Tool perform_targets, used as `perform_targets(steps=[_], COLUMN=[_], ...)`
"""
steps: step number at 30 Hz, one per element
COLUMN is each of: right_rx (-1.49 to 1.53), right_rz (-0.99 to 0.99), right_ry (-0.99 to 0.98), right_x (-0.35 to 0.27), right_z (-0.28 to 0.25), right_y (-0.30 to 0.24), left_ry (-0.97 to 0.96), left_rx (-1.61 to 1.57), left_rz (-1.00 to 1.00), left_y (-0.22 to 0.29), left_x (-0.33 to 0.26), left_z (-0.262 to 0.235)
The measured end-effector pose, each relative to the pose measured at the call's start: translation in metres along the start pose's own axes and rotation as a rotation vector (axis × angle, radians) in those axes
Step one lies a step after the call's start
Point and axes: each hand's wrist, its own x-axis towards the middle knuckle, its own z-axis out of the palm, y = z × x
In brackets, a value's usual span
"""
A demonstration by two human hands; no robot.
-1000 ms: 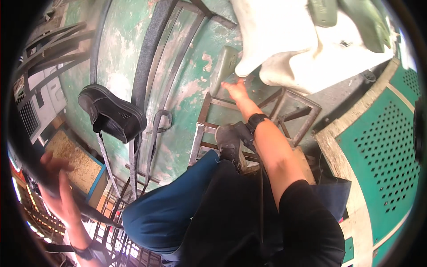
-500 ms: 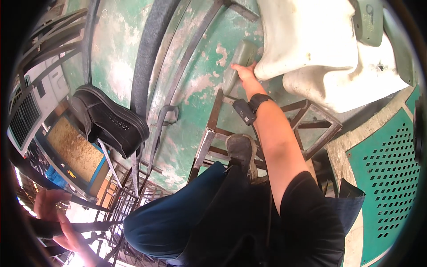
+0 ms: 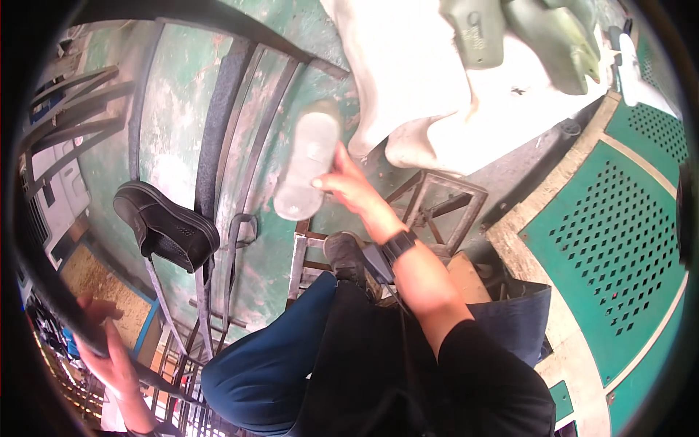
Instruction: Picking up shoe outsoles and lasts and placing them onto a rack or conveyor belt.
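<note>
My right hand (image 3: 351, 186) grips a shoe last (image 3: 306, 164) by its side, thumb across it. The last's pale, sole-shaped face is turned up toward me, slightly blurred. At the lower left my left hand (image 3: 109, 357) is closed round a dark bar (image 3: 54, 291) of a metal frame. Between my hands a black slip-on shoe (image 3: 171, 229) with small perforations sits tilted on a thin metal support, touched by neither hand.
White sheeting (image 3: 429, 95) at upper right bears more greenish lasts (image 3: 473, 33). On the right stands a green perforated panel (image 3: 604, 240) with a pale border. A brown metal stand (image 3: 445, 204) is near my right forearm. Dark rack bars (image 3: 226, 124) rise over the worn green floor.
My right hand has lifted the last and drawn it left and nearer, turning its underside up. My left hand remains on the dark bar, and the view has shifted right.
</note>
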Motion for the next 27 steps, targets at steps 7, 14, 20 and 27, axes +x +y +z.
perform_targets(steps=[7, 14, 20, 27], right_rx=[0.379, 0.413, -0.215, -0.341], right_rz=[-0.37, -0.735, -0.475, -0.335], right_ry=[0.046, 0.781, 0.945, 0.983], right_x=[-0.098, -0.113, -0.104, -0.03], right_z=[-0.026, -0.09, -0.151, -0.191], right_y=[-0.145, -0.21, -0.308, -0.381], left_ry=[0.098, 0.085, 0.09, 0.108], left_rx=[-0.025, -0.053, 0.03, -0.056], left_rz=[-0.153, -0.031, -0.016, -0.102], left_y=[0.016, 0.036, 0.032, 0.023], left_x=[0.007, 0.01, 0.01, 0.008], left_z=[0.01, 0.009, 0.008, 0.013])
